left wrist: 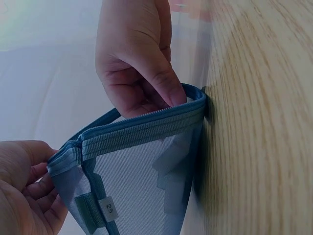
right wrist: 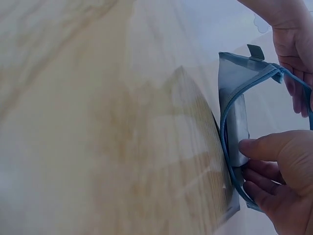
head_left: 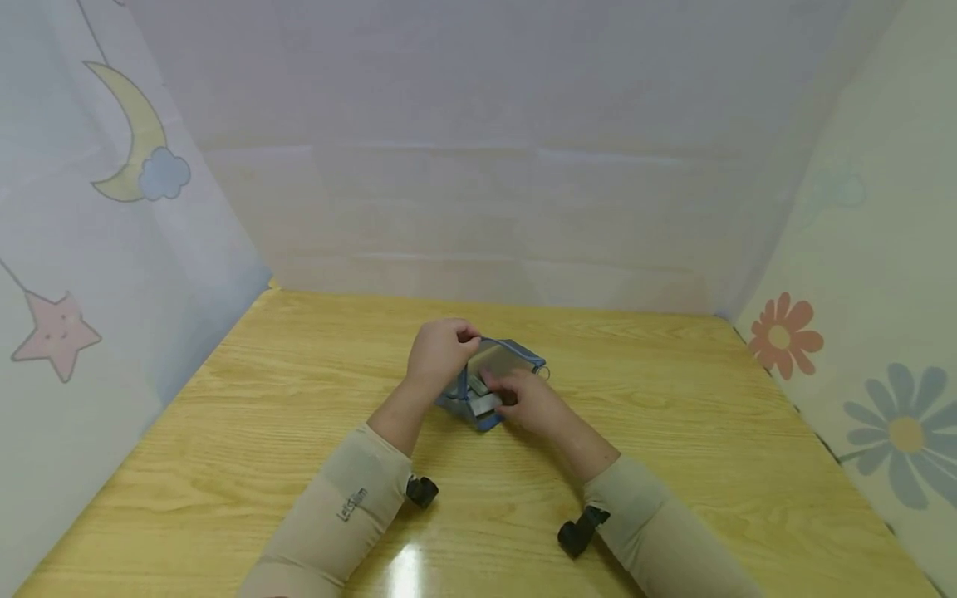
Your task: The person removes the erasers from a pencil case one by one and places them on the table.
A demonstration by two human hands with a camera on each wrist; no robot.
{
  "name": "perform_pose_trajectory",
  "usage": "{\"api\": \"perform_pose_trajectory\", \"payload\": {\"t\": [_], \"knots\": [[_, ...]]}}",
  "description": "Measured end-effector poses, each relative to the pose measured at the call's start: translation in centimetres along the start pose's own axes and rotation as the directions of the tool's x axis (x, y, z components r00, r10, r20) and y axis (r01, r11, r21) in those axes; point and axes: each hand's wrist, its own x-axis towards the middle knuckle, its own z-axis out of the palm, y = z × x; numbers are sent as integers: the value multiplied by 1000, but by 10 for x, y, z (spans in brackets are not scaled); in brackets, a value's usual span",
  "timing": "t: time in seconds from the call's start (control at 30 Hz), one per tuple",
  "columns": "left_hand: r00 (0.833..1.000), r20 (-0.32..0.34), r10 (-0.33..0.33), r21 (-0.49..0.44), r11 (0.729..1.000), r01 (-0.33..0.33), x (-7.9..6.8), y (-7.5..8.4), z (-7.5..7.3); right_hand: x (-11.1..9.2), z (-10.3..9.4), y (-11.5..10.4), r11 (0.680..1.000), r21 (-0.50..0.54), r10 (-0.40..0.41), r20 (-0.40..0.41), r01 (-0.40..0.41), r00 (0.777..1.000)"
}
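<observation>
A blue-trimmed mesh zipper pouch (left wrist: 132, 181) stands with its mouth open on the wooden table. My left hand (head_left: 439, 353) pinches the pouch's rim at the zipper end, by a small tab. Reaching in through the mouth, my right hand (head_left: 534, 401) has its thumb and fingers at a pale, silvery rectangular block (right wrist: 237, 129) inside. Another small greyish piece (head_left: 477, 384) lies beside it in the pouch. Through the mesh, blocky shapes show faintly in the left wrist view. The right fingertips are partly hidden by the rim there.
The wooden table (head_left: 299, 415) runs back to a pale wall sheet (head_left: 478, 208). Printed side sheets flank it, with a moon and star left and flowers right. A metal ring (head_left: 544, 374) hangs at the pouch's right corner. Small black cameras (head_left: 576, 538) sit on both sleeves.
</observation>
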Motion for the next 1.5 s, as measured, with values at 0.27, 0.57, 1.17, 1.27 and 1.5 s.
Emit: {"api": "perform_pose_trajectory", "payload": {"t": [0.27,0.57,1.17,1.27,1.5], "knots": [[1000,11,-1,-13,1000,1,0,0,1,4,4,-1,997,-64,29,-17,-30,999],[1000,29,-8,-23,1000,8,-1,0,2,4,9,-1,995,-95,22,-40,-25,999],[999,48,6,-6,1000,-6,-1,-1,3,5,4,3,998,58,-12,-26,13,1000],[999,45,11,-2,1000,-11,-1,-1,3,5,3,3,996,79,36,-20,-35,999],[999,44,4,4,1000,-4,-1,-2,2,1,1,-2,981,157,119,-38,-111,992]]}}
